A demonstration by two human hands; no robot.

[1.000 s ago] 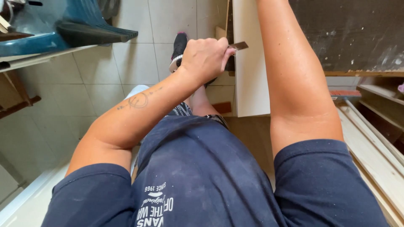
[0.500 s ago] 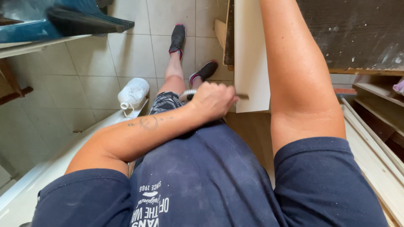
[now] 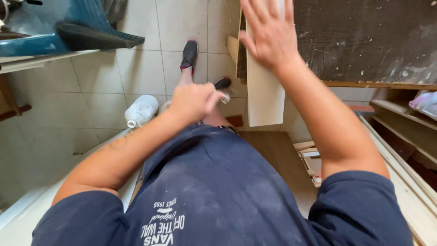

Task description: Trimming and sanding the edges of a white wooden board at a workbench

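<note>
overhead, right hand [image 3: 271,34] spread flat on white board [image 3: 264,98], left hand [image 3: 191,101] fisted around small blurred tool [image 3: 224,97], white plastic jug [image 3: 141,110] on floor tiles [image 3: 141,68]

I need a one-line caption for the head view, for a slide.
Right hand flat on a white board at a dark workbench; left hand closed around a small tool, above the tiled floor.
</note>
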